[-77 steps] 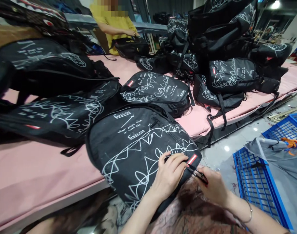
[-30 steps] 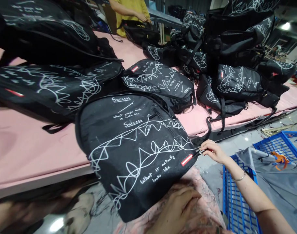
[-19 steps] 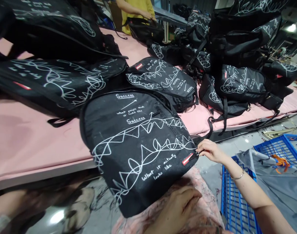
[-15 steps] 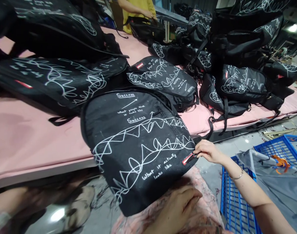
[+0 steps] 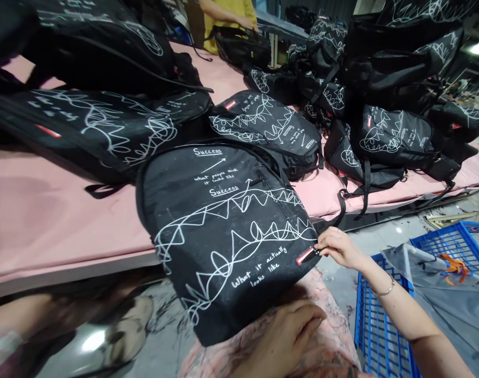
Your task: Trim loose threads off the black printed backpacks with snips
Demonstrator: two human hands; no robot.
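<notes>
A black backpack (image 5: pixel 223 247) with white scribbled lines and lettering lies front up, its upper part against the table edge and its lower end over my lap. At its lower right corner, my right hand (image 5: pixel 339 247) is closed on small dark thread snips (image 5: pixel 312 254). Their tips lie over the red-and-white label (image 5: pixel 304 256). The snips are mostly hidden by the fingers. My left hand (image 5: pixel 290 333) rests on the patterned pink cloth (image 5: pixel 329 310) over my lap, just below the bag. Its fingers are loosely bent, with a gap showing, and nothing is seen in them.
Several similar backpacks (image 5: pixel 266 123) lie along the pink-covered table (image 5: pixel 66 210). More bags (image 5: pixel 400 63) are piled at the back right. A blue plastic crate (image 5: pixel 375 320) with grey sheeting (image 5: pixel 439 283) stands at my right. Across the table, a person in yellow (image 5: pixel 223 16) handles a bag.
The whole view has shifted slightly, so the bags appear a little further right. My right hand stays at the label with the snips, and my left hand has not visibly moved.
</notes>
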